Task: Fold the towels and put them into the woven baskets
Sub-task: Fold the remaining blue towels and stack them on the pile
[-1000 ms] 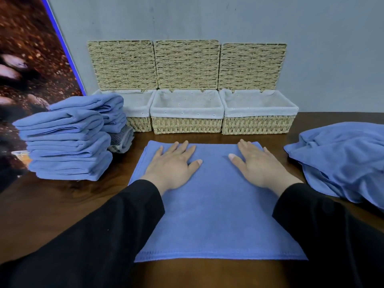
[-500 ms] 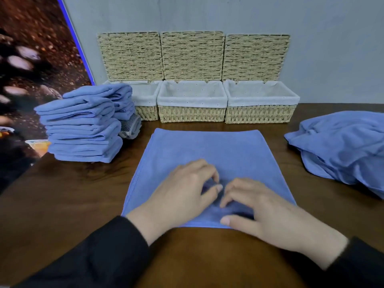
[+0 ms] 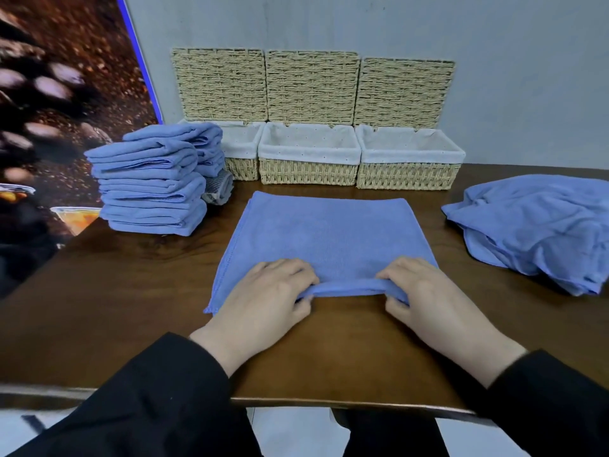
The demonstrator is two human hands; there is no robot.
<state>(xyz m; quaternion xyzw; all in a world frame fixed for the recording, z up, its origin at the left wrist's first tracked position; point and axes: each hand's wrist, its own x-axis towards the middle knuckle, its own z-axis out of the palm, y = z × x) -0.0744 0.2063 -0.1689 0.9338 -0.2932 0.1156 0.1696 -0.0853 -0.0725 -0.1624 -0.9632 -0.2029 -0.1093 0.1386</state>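
Head view: folded stack [image 3: 150, 179] partly blocks left basket [image 3: 242, 151].

A blue towel [image 3: 329, 235] is spread flat at the table's centre, its near edge raised and bunched. Folded blue towels [image 3: 151, 186] are stacked at the far left; crumpled ones [image 3: 540, 225] are heaped at the right. Three lined woven baskets [image 3: 309, 166] are ranged along the far wall, lids raised.

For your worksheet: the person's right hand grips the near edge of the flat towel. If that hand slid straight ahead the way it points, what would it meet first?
The right hand would cross only the flat towel itself, then probably reach the middle basket; depth is uncertain.
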